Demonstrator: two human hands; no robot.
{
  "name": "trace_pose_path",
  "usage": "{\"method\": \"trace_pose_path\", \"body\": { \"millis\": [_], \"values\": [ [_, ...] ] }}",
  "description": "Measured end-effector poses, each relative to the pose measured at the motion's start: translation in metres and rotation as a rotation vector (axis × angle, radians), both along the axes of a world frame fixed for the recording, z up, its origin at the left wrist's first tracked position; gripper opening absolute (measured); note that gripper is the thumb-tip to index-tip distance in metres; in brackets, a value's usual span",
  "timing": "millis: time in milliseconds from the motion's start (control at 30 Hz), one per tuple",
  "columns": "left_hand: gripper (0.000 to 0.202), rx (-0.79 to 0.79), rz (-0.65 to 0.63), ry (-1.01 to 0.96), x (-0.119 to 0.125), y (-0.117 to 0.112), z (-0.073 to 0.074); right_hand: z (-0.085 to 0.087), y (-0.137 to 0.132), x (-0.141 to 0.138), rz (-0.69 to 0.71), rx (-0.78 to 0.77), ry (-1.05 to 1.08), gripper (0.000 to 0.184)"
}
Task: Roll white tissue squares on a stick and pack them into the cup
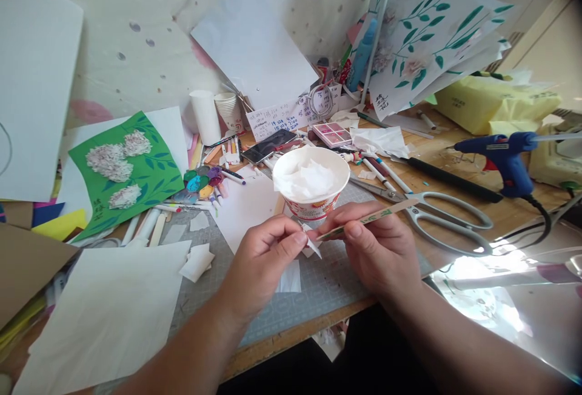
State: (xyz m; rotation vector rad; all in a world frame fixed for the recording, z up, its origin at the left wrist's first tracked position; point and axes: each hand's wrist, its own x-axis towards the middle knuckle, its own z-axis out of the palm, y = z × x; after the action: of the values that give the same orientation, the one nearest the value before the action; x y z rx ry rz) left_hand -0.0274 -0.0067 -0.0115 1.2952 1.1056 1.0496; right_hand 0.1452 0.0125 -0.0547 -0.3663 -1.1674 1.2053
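Observation:
Between thumb and fingers, my left hand [268, 255] pinches a small piece of white tissue paper [313, 246]. My right hand [384, 249] grips a flat wooden stick [386, 212] with green marks on it, its left end close to the tissue piece. Just beyond my hands stands a paper bowl [313, 207] with a red pattern, filled with white tissue pieces [309, 180]. More tissue squares [197, 262] lie on the grey cutting mat [273, 316] to the left. Part of the tissue in my left hand is hidden by the fingers.
Large scissors [448, 219] and a blue glue gun [504, 156] lie at the right. White sheets [113, 310] cover the left front. A green card with paper flowers [159, 168] leans behind them. Paper cups [206, 117], a phone [269, 145] and pens crowd the back.

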Motion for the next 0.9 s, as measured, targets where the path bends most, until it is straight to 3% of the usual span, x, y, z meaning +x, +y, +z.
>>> {"method": "trace_pose_path", "body": {
  "millis": [400,700,900],
  "values": [
    [0.018,0.06,0.078,0.166,0.0023,-0.0001,0.0017,-0.0038,-0.0003,0.0002,-0.079,0.036,-0.069,0.011],
    [0.016,0.188,0.126,0.331,0.0031,-0.0005,0.0049,-0.0027,-0.001,-0.0012,-0.057,0.022,-0.038,0.011],
    [0.018,0.092,0.122,0.282,0.0033,0.0016,0.0024,-0.0052,-0.0013,-0.0011,-0.139,0.089,-0.075,0.014]
  ]
}}
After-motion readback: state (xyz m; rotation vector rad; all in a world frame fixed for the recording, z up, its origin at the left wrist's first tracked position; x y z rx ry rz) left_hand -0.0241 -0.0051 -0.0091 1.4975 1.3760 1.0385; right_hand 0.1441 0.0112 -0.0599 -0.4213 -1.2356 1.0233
